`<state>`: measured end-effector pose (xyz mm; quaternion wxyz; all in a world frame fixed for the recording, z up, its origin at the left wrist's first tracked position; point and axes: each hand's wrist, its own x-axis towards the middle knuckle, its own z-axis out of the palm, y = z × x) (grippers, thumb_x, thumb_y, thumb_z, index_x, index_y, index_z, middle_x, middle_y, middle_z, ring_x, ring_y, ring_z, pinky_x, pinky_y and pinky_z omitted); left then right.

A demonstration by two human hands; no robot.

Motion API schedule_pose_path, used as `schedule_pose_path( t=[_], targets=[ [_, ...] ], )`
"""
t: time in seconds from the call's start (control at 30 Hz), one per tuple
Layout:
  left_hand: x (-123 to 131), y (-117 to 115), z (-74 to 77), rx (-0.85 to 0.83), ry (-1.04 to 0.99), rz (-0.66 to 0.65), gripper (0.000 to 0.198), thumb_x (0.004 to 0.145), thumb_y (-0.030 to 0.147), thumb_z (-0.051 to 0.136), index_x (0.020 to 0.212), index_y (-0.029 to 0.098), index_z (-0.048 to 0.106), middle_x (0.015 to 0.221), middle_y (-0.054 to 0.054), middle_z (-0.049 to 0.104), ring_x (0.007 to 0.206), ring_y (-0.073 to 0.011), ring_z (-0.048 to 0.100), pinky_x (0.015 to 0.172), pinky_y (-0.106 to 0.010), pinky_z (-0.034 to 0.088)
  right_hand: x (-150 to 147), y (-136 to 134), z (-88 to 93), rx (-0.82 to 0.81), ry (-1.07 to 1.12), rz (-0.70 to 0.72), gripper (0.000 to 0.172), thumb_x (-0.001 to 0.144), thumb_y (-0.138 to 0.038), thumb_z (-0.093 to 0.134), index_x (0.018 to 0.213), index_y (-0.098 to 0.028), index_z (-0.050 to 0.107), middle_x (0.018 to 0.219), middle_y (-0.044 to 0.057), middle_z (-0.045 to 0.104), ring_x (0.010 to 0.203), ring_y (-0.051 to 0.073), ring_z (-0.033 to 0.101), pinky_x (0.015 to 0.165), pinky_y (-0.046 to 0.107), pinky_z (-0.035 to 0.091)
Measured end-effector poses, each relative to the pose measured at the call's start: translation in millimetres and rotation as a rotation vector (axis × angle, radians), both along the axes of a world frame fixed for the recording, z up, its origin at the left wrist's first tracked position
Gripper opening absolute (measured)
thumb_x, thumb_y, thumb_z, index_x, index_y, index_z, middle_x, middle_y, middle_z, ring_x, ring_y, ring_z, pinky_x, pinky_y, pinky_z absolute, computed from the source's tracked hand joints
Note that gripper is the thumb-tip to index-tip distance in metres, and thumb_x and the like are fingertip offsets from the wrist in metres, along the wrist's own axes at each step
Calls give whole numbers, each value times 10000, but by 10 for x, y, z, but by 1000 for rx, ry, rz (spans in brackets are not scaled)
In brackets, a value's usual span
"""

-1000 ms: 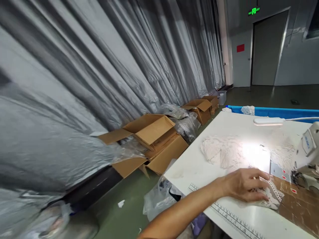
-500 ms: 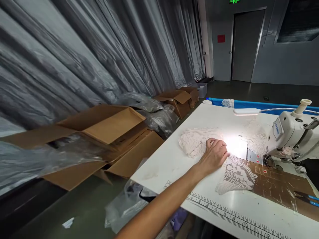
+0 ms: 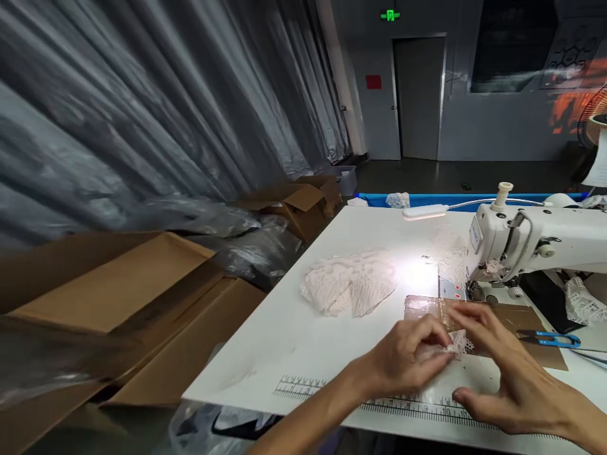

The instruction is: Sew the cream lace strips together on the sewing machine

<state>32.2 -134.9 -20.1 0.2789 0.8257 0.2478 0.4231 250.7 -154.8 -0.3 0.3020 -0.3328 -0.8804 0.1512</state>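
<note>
Pinched between the thumb and fingers of my left hand (image 3: 410, 357) is a piece of white lace (image 3: 459, 343), bunched up above the table's printed ruler. My right hand (image 3: 502, 373) is just to its right, thumb and fingers spread apart with nothing between them. Behind both hands a brown taped sheet (image 3: 509, 316) lies in front of the sewing machine (image 3: 493, 243). Another pale lace piece (image 3: 348, 281) rests folded on the white table (image 3: 265, 347), left of the bright lamp spot.
Blue thread snips (image 3: 552, 339) lie on the right of the brown sheet. A white lamp (image 3: 425, 212) on a bent neck hangs over the table's far part. Open cardboard boxes (image 3: 118, 278) and plastic bags (image 3: 260, 246) stand along the left, by a grey curtain (image 3: 165, 95).
My left hand has drawn the lace piece nearer and to the right, off the table's middle. My right hand has come into view. The view has turned right.
</note>
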Motion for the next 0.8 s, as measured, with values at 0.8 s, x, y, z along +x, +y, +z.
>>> schedule_pose_path(
  t=[0.8],
  targets=[
    [144, 599, -175, 415, 455, 49, 220, 956, 264, 472, 1123, 172, 581, 1190, -118, 646, 1008, -226, 634, 806, -413, 516, 447, 766, -90, -430, -362, -693, 259, 800, -465, 589, 830, -218, 661, 745, 49, 663, 693, 238, 623, 549, 275, 357]
  ],
)
